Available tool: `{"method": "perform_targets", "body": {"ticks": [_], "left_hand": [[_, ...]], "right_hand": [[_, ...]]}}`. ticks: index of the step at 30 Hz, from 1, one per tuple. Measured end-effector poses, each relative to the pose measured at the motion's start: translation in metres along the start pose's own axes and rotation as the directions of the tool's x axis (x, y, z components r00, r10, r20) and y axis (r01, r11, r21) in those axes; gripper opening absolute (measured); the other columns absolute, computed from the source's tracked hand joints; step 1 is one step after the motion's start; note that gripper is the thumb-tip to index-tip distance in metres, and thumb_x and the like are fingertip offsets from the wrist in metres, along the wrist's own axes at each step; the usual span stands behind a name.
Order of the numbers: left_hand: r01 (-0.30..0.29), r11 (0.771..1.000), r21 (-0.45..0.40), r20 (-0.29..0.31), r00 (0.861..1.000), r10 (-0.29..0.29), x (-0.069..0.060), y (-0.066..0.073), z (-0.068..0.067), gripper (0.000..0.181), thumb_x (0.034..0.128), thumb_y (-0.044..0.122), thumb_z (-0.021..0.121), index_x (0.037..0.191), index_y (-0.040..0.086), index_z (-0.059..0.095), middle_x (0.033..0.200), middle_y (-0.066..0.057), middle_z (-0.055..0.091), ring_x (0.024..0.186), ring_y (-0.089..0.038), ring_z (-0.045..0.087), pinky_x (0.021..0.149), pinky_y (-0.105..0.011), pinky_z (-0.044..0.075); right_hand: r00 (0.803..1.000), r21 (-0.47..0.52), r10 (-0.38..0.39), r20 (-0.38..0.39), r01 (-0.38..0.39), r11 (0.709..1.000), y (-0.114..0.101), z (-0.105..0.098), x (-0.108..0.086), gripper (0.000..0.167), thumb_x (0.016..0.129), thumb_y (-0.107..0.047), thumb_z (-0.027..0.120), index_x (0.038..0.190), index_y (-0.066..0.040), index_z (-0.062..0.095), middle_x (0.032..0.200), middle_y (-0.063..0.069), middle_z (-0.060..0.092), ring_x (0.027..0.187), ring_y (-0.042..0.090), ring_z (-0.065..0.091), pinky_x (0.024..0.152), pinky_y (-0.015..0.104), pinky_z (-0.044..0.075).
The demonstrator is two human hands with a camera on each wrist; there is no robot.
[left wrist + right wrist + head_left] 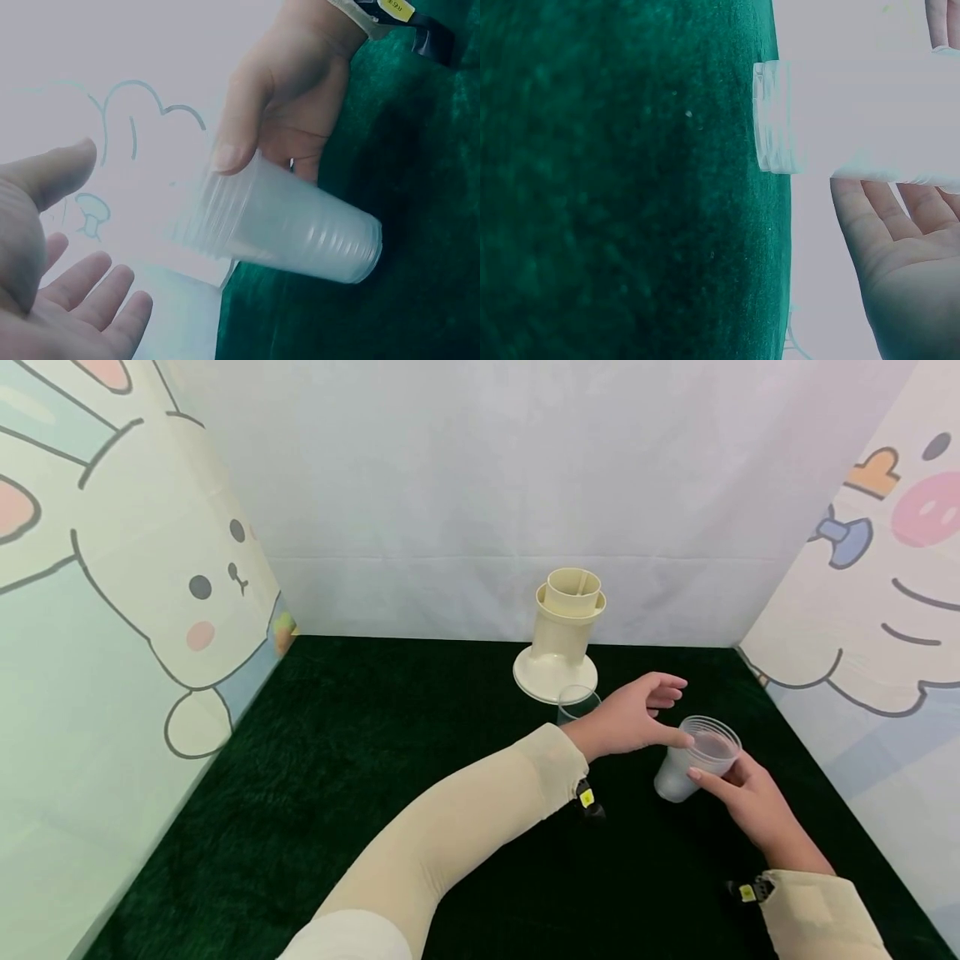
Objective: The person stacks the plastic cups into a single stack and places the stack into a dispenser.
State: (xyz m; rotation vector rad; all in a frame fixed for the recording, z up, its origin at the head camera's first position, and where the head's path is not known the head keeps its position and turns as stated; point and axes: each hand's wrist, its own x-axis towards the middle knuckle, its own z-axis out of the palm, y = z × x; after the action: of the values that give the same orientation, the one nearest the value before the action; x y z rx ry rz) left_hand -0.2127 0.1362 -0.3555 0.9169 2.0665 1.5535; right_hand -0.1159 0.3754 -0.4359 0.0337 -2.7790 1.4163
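Note:
My right hand [757,806] grips a stack of clear plastic cups [678,775], thumb in front and fingers behind. The stack leans, its rim up to the right; several nested rims show. Near that rim is my left hand [630,718], fingers extended and holding nothing. In the left wrist view, a gap lies between the left hand [75,292] and the cups [300,225]. The right wrist view shows the cup stack [776,116] lying sideways, partly washed out by glare. Behind my left wrist stands a transparent cup [577,695], its lower part hidden.
A cream plastic stand [561,635] with a round base and nested tube-like top stands at the back, near the white wall [480,502]. Dark green cloth [315,760] covers the table. Printed cartoon panels rise on the left [150,577] and right [885,610].

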Motion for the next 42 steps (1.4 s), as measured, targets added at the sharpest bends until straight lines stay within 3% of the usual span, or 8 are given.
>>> {"method": "perform_targets", "body": {"ticks": [3,9,15,19,26,36,42], "left_hand": [[-0.013,1.0,0.002,-0.002,1.0,0.013,-0.003,-0.001,-0.008,0.068,0.091,0.022,0.082,0.149,0.021,0.048,0.142,0.011,0.056,0.127,0.003,0.052,0.106,-0.018,0.042],[-0.039,0.999,0.003,-0.029,0.999,0.039,-0.015,-0.004,-0.033,0.068,0.0923,0.028,0.081,0.151,0.022,0.047,0.145,0.011,0.053,0.13,0.001,0.05,0.109,-0.022,0.041],[-0.086,0.996,0.013,-0.069,0.994,0.087,-0.027,-0.01,-0.056,0.071,0.0917,0.031,0.082,0.152,0.022,0.045,0.146,0.01,0.052,0.132,-0.002,0.049,0.111,-0.023,0.039],[-0.124,0.992,0.024,-0.097,0.987,0.126,-0.033,-0.015,-0.066,0.073,0.0919,0.029,0.082,0.153,0.019,0.044,0.146,0.01,0.052,0.134,-0.003,0.048,0.112,-0.025,0.039],[-0.145,0.987,0.077,-0.172,0.973,0.156,-0.044,-0.02,-0.074,0.075,0.0914,0.027,0.082,0.154,0.017,0.043,0.153,0.004,0.048,0.138,-0.003,0.044,0.114,-0.022,0.035],[-0.123,0.99,0.069,-0.248,0.959,0.137,-0.054,-0.038,-0.077,0.078,0.0895,0.029,0.084,0.155,0.017,0.042,0.155,0.005,0.046,0.142,-0.007,0.041,0.118,-0.032,0.033],[-0.115,0.989,0.098,-0.281,0.95,0.138,-0.055,-0.054,-0.075,0.082,0.0881,0.027,0.086,0.155,0.011,0.042,0.157,-0.003,0.045,0.144,-0.015,0.041,0.119,-0.042,0.033]], "right_hand": [[1.0,-0.004,0.006,0.004,-0.006,1.0,-0.001,0.001,0.0,0.062,0.106,-0.033,0.062,0.154,-0.002,0.037,0.143,0.019,0.05,0.103,-0.011,0.053,0.079,0.01,0.047],[0.999,0.018,-0.042,-0.006,0.042,0.999,-0.002,0.001,0.005,0.062,0.105,-0.03,0.064,0.155,-0.004,0.039,0.137,0.003,0.054,0.106,-0.01,0.055,0.081,0.01,0.048],[0.999,0.008,-0.033,-0.002,0.033,0.999,-0.003,0.001,0.007,0.062,0.105,-0.031,0.064,0.154,-0.004,0.039,0.138,0.007,0.053,0.106,-0.009,0.054,0.081,0.01,0.047],[1.0,0.015,-0.022,0.001,0.022,1.0,-0.002,0.0,0.004,0.062,0.105,-0.031,0.064,0.155,-0.004,0.038,0.137,0.002,0.053,0.107,-0.009,0.054,0.081,0.01,0.047],[0.999,0.034,-0.039,0.0,0.039,0.999,-0.001,-0.002,-0.001,0.06,0.105,-0.028,0.064,0.154,-0.004,0.038,0.131,-0.014,0.053,0.108,-0.01,0.054,0.082,0.01,0.047],[0.999,0.038,-0.052,-0.003,0.052,0.998,0.0,-0.001,-0.002,0.06,0.105,-0.026,0.063,0.155,-0.004,0.038,0.132,-0.014,0.052,0.11,-0.011,0.053,0.083,0.01,0.047],[0.999,0.036,-0.054,-0.008,0.054,0.998,0.001,-0.001,-0.002,0.06,0.105,-0.026,0.063,0.155,-0.004,0.037,0.132,-0.014,0.052,0.109,-0.011,0.053,0.083,0.009,0.047]]}}
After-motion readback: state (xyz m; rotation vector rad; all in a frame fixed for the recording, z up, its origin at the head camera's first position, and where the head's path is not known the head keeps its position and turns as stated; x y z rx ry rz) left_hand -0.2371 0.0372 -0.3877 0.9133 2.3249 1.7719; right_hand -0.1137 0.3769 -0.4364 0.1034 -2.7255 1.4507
